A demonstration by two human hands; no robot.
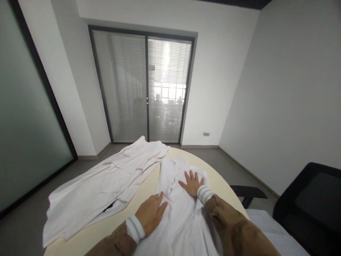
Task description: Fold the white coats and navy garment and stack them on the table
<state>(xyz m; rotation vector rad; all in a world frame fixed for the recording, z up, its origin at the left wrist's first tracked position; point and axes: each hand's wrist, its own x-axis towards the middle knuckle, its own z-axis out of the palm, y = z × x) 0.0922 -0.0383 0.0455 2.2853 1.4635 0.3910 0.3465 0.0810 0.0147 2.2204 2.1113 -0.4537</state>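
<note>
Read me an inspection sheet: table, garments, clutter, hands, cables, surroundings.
Surface: cream, curved-edged table, partly covered.
Garments: wrinkled white fabric garment in the middle; second white fabric garment to its left.
Clutter: pale bluish cloth right of the table.
Hands: right hand spread flat on the middle garment; left hand touching its left side.
Cables: nothing seen.
Surroundings: black mesh-backed chair at right; dark-framed glass partition with blinds ahead; pale walls.

Across the room, a dark-framed glass door [146, 85] is covered by slatted blinds [125, 89], brightly lit in the right half. A small plate [206, 134] is set low in the white wall [210, 81]. At the left, a frosted panel [23, 106] is edged in black. At the right, a black chair [317, 199] is seen on the grey floor [226, 165], which is bordered by a baseboard [199, 146].
</note>
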